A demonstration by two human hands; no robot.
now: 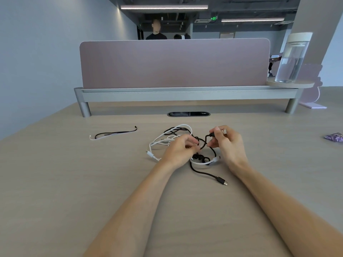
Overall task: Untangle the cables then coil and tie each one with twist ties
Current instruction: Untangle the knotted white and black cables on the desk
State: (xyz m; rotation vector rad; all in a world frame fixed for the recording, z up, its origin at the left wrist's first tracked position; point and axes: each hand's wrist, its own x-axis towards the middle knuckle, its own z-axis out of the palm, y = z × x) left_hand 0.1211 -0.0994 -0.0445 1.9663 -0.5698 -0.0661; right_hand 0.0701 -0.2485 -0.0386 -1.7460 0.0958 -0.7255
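A black cable (203, 172) and a white cable (163, 140) lie tangled together on the wooden desk (74, 182). My right hand (229, 145) pinches the black cable's USB plug (223, 132) and lifts it off the desk. My left hand (181, 148) has its fingers curled round a black strand in the middle of the tangle. The black cable's other plug (221, 181) lies loose on the desk in front of my hands. A white plug (151, 155) sticks out to the left of my left hand. Black and white twist ties (113, 134) lie to the far left.
A pink divider panel (174, 64) on a grey rail stands across the back of the desk, with a cable port (188, 114) in front of it. A water bottle (292, 58) stands on a round shelf at back right. A purple wrapper (334, 137) lies at the right edge.
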